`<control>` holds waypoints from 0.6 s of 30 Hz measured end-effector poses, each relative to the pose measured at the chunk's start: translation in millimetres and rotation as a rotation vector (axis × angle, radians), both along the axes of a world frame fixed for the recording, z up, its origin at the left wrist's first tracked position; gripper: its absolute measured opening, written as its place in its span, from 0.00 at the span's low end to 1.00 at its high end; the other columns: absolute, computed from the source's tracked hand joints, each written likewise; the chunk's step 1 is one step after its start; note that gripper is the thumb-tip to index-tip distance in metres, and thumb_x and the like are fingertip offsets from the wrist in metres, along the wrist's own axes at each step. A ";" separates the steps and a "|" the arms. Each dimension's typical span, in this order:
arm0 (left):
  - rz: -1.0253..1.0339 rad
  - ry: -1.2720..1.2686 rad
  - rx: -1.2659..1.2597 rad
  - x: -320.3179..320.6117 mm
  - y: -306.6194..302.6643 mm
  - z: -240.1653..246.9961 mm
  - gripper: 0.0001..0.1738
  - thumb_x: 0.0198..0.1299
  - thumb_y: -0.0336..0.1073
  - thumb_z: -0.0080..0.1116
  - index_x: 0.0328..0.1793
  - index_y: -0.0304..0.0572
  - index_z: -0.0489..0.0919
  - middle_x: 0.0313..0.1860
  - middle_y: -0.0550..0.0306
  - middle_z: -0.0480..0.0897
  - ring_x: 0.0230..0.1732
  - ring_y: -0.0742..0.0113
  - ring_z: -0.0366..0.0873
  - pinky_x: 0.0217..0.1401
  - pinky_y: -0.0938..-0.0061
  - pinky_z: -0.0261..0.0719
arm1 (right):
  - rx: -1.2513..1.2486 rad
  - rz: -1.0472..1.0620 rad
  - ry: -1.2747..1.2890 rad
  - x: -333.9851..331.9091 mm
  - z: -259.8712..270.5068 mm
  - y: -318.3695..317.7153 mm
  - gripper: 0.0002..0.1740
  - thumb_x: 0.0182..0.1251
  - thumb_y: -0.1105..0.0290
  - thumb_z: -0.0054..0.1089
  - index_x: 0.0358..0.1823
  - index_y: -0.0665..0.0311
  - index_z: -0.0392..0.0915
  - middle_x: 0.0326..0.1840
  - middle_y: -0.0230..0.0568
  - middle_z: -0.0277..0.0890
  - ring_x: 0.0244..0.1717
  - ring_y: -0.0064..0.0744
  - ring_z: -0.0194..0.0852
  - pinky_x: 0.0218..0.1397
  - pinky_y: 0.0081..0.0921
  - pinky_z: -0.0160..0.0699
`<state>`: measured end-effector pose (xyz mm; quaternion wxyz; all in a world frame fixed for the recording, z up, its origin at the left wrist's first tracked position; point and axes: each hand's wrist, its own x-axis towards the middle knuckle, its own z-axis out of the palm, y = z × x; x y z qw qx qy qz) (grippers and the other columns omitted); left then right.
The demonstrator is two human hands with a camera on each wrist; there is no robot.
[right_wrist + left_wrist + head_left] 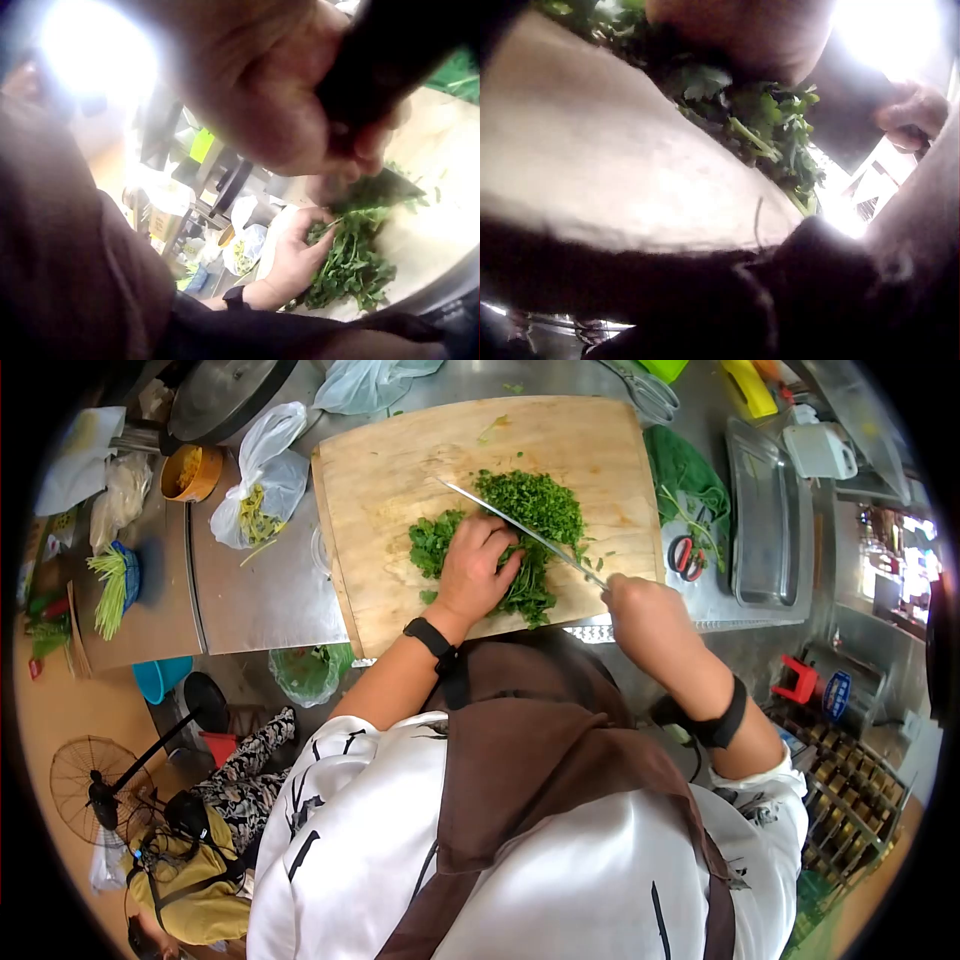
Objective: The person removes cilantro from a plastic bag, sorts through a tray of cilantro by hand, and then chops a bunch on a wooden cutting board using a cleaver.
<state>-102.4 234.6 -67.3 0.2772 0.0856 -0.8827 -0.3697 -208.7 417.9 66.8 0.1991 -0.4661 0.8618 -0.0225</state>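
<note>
On a wooden cutting board, my left hand holds down a bunch of cilantro, fingers curled over it. Stems and leaves of the cilantro stick out beneath that hand in the left wrist view. My right hand grips the handle of a broad-bladed kitchen knife. In the head view the blade shows nearly edge-on, slanting right beside the left fingertips. Beyond it lies a heap of finely chopped cilantro. The right hand hides most of the knife in the right wrist view.
Right of the board are red-handled scissors, a green mesh bag and a metal tray. A plastic bag of greens and an orange bowl stand left. Behind lies a pair of metal tongs.
</note>
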 end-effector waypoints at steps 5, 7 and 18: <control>0.003 0.031 -0.034 -2.8 -2.4 0.6 0.12 0.45 0.27 0.66 0.35 0.38 0.75 0.41 0.50 0.75 0.46 0.47 0.72 0.49 0.61 0.73 | -0.182 -0.049 -0.034 -11.7 -55.3 -34.0 0.07 0.61 0.71 0.53 0.29 0.67 0.75 0.24 0.55 0.77 0.28 0.54 0.79 0.32 0.44 0.77; -0.010 0.023 -0.043 1.3 -0.6 1.0 0.12 0.45 0.26 0.66 0.34 0.38 0.74 0.41 0.50 0.74 0.46 0.47 0.71 0.49 0.62 0.73 | -0.152 -0.071 -0.019 -10.0 -56.3 -29.2 0.11 0.64 0.67 0.54 0.29 0.67 0.75 0.24 0.54 0.77 0.28 0.54 0.78 0.32 0.45 0.77; 0.018 -0.005 -0.005 5.4 1.0 -3.0 0.11 0.43 0.26 0.67 0.34 0.38 0.78 0.41 0.49 0.75 0.46 0.48 0.71 0.48 0.60 0.73 | -0.004 -0.012 -0.026 1.3 13.3 0.9 0.03 0.55 0.76 0.53 0.27 0.68 0.74 0.22 0.54 0.76 0.27 0.54 0.79 0.31 0.43 0.77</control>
